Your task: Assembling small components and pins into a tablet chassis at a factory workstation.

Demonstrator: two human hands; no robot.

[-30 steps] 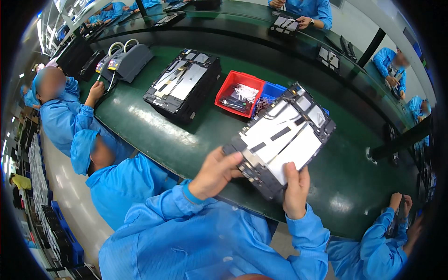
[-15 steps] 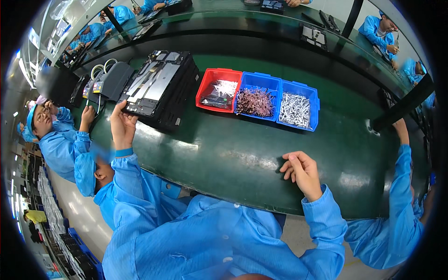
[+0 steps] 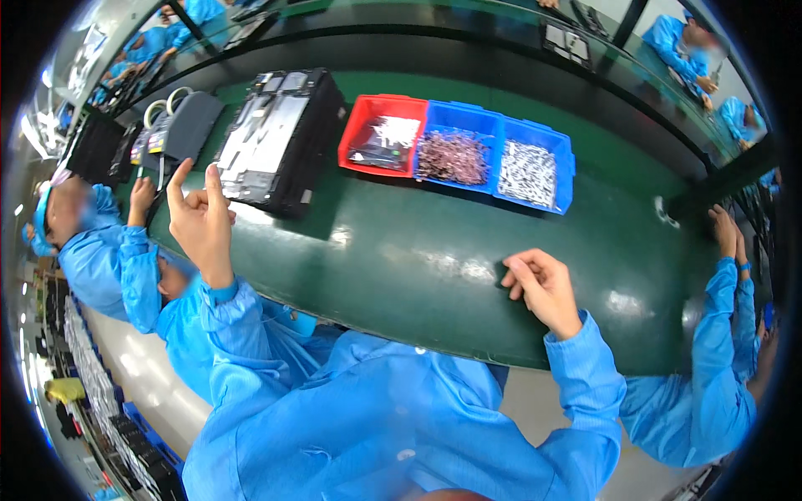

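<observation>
My left hand (image 3: 203, 224) is raised by the near left corner of a stack of flat black electronic device bodies (image 3: 288, 138). Its thumb and index finger are spread, the other fingers bend inward, and I see nothing in it. The top device body shows silver plates and dark circuit parts. My right hand (image 3: 543, 288) hovers over or rests on the green table, fingers loosely curved and slightly apart, with nothing visible in them. Beyond it stand a red bin (image 3: 344, 157) with white pieces and dark packets, a blue bin (image 3: 493, 125) of pinkish-brown small parts, and another blue bin (image 3: 565, 179) of white-and-grey small parts.
Grey boxes with pale cables (image 3: 188, 121) stand left of the stack. A dark shelf post (image 3: 739, 171) rises at the right. Co-workers in blue sit on both sides; one co-worker's hands (image 3: 727, 234) are near the table's right end. A glass-topped shelf runs along the back.
My left hand has let go of the device body's near corner and opened its thumb and index finger. My right hand has barely moved. The whole view has shifted slightly.
</observation>
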